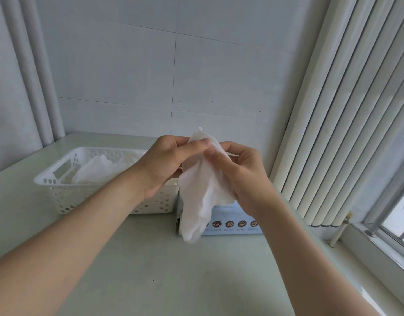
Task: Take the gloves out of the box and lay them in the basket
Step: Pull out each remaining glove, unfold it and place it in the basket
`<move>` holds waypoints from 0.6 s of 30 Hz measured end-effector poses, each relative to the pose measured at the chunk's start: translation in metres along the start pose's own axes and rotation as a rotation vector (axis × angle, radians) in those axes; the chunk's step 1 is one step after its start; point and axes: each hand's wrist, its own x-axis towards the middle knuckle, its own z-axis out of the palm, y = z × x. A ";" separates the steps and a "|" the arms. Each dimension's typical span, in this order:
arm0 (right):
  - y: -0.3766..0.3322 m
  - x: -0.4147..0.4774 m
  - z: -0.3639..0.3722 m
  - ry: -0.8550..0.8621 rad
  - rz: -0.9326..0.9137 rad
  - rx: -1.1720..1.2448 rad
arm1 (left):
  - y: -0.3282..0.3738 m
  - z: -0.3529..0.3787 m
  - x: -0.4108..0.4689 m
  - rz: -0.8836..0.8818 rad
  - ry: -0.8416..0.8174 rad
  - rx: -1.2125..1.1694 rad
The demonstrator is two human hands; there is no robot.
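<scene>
We are mid-transfer, pulled out but not laid down.
On the tabletop point(150, 258) the basket point(59, 179) holds some gloves point(94, 169), the box point(232, 222) just beside it; over the box hangs one glove point(196, 197), top pinched by our left hand point(164, 165) and right hand point(242, 179). Next, likely: swing left, lay it in.

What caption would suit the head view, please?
Left hand and right hand hold a white glove above the box beside the basket.

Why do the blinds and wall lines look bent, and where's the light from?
Head view: the wide-angle lens bows the blinds and tile seams toward the edges; soft daylight seems to come from the window at right, no hard shadows or glare; the white glove looks washed out, and the box print is too blurred to read.
</scene>
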 end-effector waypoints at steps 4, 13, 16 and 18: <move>-0.001 0.000 -0.004 0.000 0.073 -0.046 | 0.002 -0.003 0.005 0.049 0.109 0.006; -0.002 0.004 -0.002 -0.099 0.252 0.315 | 0.016 -0.016 0.007 0.072 0.290 -0.004; -0.007 0.005 0.004 -0.072 0.319 0.400 | 0.019 -0.024 0.008 0.089 0.338 0.009; -0.008 0.010 0.006 -0.004 0.347 0.401 | 0.020 -0.032 0.009 0.080 0.364 0.038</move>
